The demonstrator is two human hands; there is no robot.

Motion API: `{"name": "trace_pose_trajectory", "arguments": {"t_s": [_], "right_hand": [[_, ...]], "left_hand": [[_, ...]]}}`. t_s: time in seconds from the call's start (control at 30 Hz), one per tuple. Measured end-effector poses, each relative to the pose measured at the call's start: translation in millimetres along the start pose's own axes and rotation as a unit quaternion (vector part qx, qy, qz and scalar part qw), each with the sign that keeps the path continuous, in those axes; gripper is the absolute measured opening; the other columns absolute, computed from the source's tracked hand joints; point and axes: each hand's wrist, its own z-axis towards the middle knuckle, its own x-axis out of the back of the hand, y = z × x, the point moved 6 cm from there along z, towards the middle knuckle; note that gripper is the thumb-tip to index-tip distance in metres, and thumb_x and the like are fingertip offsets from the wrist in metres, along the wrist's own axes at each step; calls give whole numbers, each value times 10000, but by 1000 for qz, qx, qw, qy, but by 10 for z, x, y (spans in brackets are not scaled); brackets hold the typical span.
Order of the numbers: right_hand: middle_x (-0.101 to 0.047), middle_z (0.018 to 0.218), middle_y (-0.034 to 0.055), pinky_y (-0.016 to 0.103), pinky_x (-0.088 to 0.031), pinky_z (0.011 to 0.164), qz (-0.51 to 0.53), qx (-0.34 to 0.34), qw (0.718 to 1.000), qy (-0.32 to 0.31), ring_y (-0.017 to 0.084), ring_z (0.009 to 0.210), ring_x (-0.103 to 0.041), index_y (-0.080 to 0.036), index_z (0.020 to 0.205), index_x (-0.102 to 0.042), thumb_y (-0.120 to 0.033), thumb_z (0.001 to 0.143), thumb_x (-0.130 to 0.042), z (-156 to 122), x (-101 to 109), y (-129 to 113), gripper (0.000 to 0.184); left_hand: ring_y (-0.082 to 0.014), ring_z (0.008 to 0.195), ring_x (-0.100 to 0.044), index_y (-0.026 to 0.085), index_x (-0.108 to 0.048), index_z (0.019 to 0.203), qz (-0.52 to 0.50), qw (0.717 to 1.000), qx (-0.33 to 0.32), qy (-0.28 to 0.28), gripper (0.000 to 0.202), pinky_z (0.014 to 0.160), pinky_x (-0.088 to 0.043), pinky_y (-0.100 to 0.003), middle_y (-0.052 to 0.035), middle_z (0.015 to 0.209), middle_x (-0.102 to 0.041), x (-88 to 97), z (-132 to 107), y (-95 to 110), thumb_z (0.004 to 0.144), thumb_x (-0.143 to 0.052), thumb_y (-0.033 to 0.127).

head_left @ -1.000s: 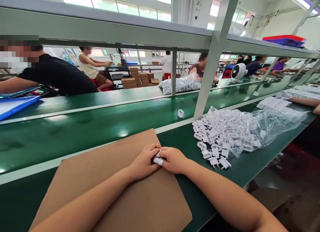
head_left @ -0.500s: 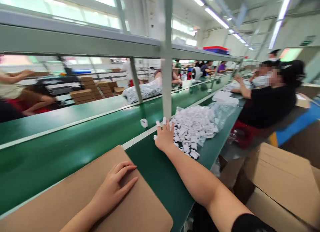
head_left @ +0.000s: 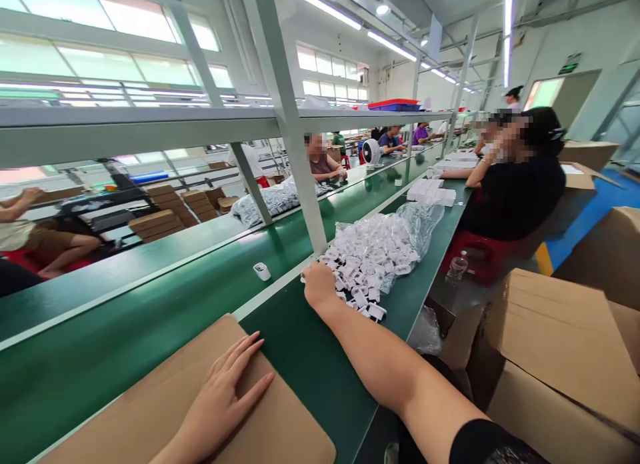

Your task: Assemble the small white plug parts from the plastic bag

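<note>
My left hand [head_left: 227, 392] lies flat and open on a brown cardboard sheet [head_left: 150, 411] at the near edge of the green bench. My right hand [head_left: 319, 284] reaches out to the near end of a heap of small white plug parts [head_left: 373, 254] that spills from a clear plastic bag [head_left: 415, 221]. Its fingers curl down into the parts and are hidden from view. A single white part [head_left: 261, 271] sits alone on the green conveyor belt [head_left: 150, 297] behind the bench.
A grey shelf post [head_left: 295, 144] rises just behind the heap. Brown cartons [head_left: 560, 344] stand on the floor at the right. A person in black [head_left: 515, 184] sits further along the bench, and other people work across the belt.
My hands were together on the cardboard holding a white part. The right hand has since gone out to the heap, while the left stays flat on the cardboard. My head turned right.
</note>
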Motion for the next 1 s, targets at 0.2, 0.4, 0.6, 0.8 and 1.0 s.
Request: {"name": "trace_pose_trajectory", "arguments": {"t_s": [0.2, 0.4, 0.6, 0.8, 1.0], "right_hand": [[-653, 1031, 133, 324, -455, 819, 60, 47, 997, 10, 252, 987, -601, -136, 973, -721, 23, 852, -475, 9, 8, -57, 317], [-664, 1092, 97, 293, -449, 944, 122, 167, 978, -13, 221, 1091, -585, -151, 1122, -711, -13, 884, -485, -264, 0, -541, 356], [-668, 920, 64, 315, -459, 802, 167, 391, 894, -145, 219, 917, -576, -189, 965, -739, -42, 863, -583, -851, -219, -1198, 237], [-644, 1099, 94, 376, -457, 842, 187, 352, 889, -226, 261, 977, -519, -184, 1111, -707, -314, 798, -814, -826, -249, -1131, 355], [-579, 967, 54, 337, -462, 749, 267, 281, 879, -279, 196, 837, -534, -184, 948, -708, -184, 744, -793, -730, -288, -1049, 222]], "left_hand": [[-322, 1461, -409, 291, -512, 1440, -39, 998, 18, -35, 548, 1194, -379, -583, -82, 1569, -454, 70, -40, 214, 945, -581, 517], [-275, 1350, -507, 236, -545, 1351, -158, 976, 114, 96, 491, 1173, -391, -505, -109, 1438, -543, 262, 11, -109, 936, -597, 493], [-290, 1180, -607, 133, -585, 1258, -209, 901, 315, 212, 490, 1026, -498, -448, -180, 1336, -607, 463, 296, -889, 861, -679, 405], [-305, 1268, -560, 180, -533, 1400, -184, 913, 298, 209, 669, 1089, -451, -436, -152, 1482, -517, 424, 927, -1193, 789, -769, 314], [-295, 1312, -534, 186, -634, 1293, -157, 941, 248, 169, 633, 1172, -379, -408, -121, 1385, -578, 295, 1533, -1271, 679, -766, 104]]}}
